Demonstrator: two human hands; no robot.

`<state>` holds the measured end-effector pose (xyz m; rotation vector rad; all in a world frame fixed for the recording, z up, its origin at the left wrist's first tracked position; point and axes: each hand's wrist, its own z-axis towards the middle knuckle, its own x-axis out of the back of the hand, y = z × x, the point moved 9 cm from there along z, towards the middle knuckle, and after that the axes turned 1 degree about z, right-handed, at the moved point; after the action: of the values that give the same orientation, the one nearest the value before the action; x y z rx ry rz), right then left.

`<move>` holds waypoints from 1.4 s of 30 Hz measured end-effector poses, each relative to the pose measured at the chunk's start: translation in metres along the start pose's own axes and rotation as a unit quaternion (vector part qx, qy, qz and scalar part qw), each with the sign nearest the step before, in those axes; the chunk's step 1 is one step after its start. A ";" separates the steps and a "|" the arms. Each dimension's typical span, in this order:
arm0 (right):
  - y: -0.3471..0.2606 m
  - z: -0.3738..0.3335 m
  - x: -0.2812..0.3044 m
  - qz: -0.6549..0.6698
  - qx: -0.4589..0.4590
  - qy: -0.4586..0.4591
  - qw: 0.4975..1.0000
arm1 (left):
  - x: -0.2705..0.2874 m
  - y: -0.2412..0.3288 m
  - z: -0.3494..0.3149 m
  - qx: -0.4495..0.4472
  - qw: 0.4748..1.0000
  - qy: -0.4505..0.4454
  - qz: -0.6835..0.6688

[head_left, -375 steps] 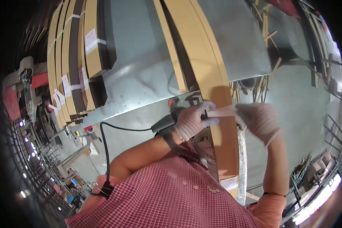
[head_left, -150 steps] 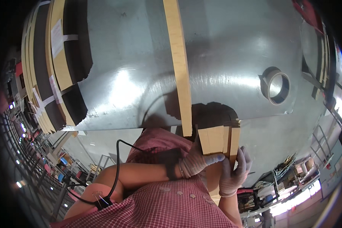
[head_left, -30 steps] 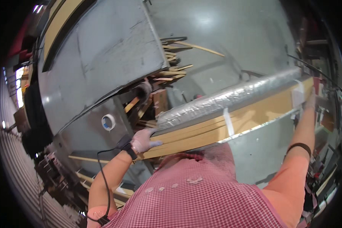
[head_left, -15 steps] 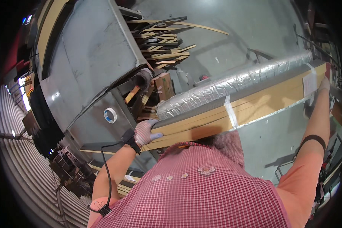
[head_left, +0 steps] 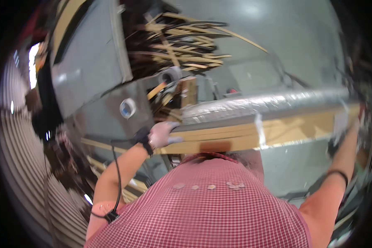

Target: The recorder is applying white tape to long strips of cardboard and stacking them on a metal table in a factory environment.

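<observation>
while both arms spread wide, left hand (head_left: pixel 161 135) grasps one end of long wooden board (head_left: pixel 252 134), right hand (head_left: pixel 346 134) grips far end, keeping it level; foil-wrapped bundle (head_left: pixel 260 105) lies on top; scrap strips (head_left: pixel 186 41) beyond left hand.

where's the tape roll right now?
Head view, left of centre: the tape roll lies on the grey table, just above the gloved left hand that grips the long wooden board.

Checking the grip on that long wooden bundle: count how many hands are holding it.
2. The left hand grips the long wooden bundle at its left end; the right hand holds the far right end, blurred at the picture's rim.
</observation>
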<state>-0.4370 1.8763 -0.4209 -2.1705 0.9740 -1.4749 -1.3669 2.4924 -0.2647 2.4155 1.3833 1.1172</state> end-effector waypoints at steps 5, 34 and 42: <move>-0.114 -0.122 -0.018 -0.071 -0.062 0.011 0.996 | 0.037 0.024 -0.039 -0.019 0.969 0.244 0.044; -0.148 -1.021 -0.586 -0.341 0.155 -0.796 0.476 | -0.151 -0.077 -0.079 -0.032 0.050 0.488 -0.871; -0.147 -1.003 -0.586 -0.373 0.144 -0.762 0.510 | -0.164 -0.077 -0.077 0.036 0.045 0.512 -0.857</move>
<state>-1.4311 2.4869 -0.3225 -2.4010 -0.8515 0.5520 -1.5199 2.3893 -0.3322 -1.6556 2.3003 1.0613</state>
